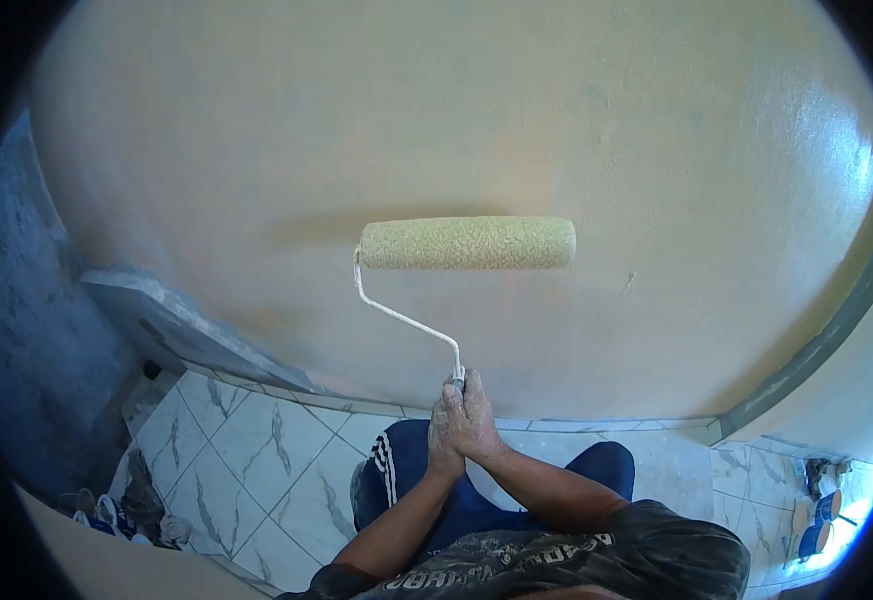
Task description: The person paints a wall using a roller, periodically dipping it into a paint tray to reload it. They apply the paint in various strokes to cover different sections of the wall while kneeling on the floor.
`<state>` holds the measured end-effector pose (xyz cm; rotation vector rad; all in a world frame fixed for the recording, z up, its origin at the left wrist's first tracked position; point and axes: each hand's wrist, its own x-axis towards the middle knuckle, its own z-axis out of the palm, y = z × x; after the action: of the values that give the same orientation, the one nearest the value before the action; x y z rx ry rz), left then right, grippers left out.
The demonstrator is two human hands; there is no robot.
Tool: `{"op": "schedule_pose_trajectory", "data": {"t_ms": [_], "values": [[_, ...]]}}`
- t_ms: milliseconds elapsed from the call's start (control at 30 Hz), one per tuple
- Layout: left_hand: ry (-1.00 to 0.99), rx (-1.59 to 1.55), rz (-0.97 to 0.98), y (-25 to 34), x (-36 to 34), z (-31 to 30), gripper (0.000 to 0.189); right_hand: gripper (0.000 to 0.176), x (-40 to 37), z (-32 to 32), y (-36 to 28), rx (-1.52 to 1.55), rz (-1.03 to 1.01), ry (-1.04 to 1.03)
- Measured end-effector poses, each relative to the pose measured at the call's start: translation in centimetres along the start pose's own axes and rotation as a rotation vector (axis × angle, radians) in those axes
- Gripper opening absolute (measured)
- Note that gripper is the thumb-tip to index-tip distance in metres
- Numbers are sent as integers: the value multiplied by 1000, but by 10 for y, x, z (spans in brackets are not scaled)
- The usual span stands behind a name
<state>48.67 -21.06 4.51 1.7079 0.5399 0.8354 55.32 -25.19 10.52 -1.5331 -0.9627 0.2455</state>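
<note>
A paint roller (pixel 468 243) with a wide, pale yellow-green nap sleeve is held up level in front of the wall (pixel 656 130). Its thin white wire frame (pixel 406 318) bends down from the sleeve's left end to the handle. My left hand (pixel 443 438) and my right hand (pixel 474 425) are pressed together around that handle, fingers closed and dusted with whitish residue. Most of the handle is hidden inside my grip. Below the sleeve, the beige wall shows a small mark (pixel 629 283), and a soft shadow lies at the roller's left.
Marble-patterned white tiles (pixel 246 440) cover the floor beneath my bent knees. A low ledge (pixel 186 315) juts along the wall at left, beside a grey-blue wall (pixel 46 340). Shoes (pixel 106 515) lie at lower left; blue containers (pixel 818 530) stand at lower right.
</note>
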Motion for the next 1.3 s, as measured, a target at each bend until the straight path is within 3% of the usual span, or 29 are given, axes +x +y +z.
{"op": "schedule_pose_trajectory", "data": {"t_ms": [133, 233, 300, 333, 400, 433, 467, 500, 533, 733, 833, 867, 933, 1000, 1100, 1167, 1300], "values": [[44, 88, 119, 11, 10, -2, 44, 34, 11, 2, 1, 29, -16, 1], [44, -83, 114, 12, 20, -5, 44, 35, 22, 6, 1, 11, -32, 18], [42, 50, 204, 19, 24, -10, 47, 33, 25, 7, -4, 9, -50, 21], [37, 49, 211, 21, 27, -12, 47, 32, 28, 7, -8, 14, -59, 24], [-24, -30, 40, 25, 31, -15, 49, 31, 29, 9, -17, 37, -25, 29], [-69, -28, 48, 31, 32, -15, 49, 30, 32, 8, -24, 63, 19, 34], [12, -135, 89, 38, 31, -13, 52, 30, 34, 4, -31, 58, 21, 89], [96, -243, 124, 46, 31, -10, 55, 30, 36, 3, -39, 117, 56, 31], [55, -237, 132, 55, 33, -6, 55, 30, 38, 0, -46, 183, 91, -37], [172, 72, 424, 102, 47, -3, 58, 36, 63, -28, -75, -47, 66, -116], [191, 314, 561, 84, 56, 0, 61, 41, 56, -43, -90, -54, 79, -102], [233, 330, 560, 87, 52, -4, 61, 41, 54, -47, -82, -48, 55, -139], [106, 82, 303, 109, 44, -6, 62, 46, 45, -58, -54, -87, -251, 158], [145, -2, 256, 109, 49, -5, 65, 46, 33, -78, -35, 162, -149, 197], [129, 27, 300, 129, 58, -10, 71, 44, 13, -104, 6, 111, -80, 132], [99, -17, 264, 156, 60, -21, 71, 42, -6, -111, 24, 46, 149, 38], [112, 43, 359, 208, 74, -35, 68, 37, -41, -118, 81, -130, 249, -24]]}}
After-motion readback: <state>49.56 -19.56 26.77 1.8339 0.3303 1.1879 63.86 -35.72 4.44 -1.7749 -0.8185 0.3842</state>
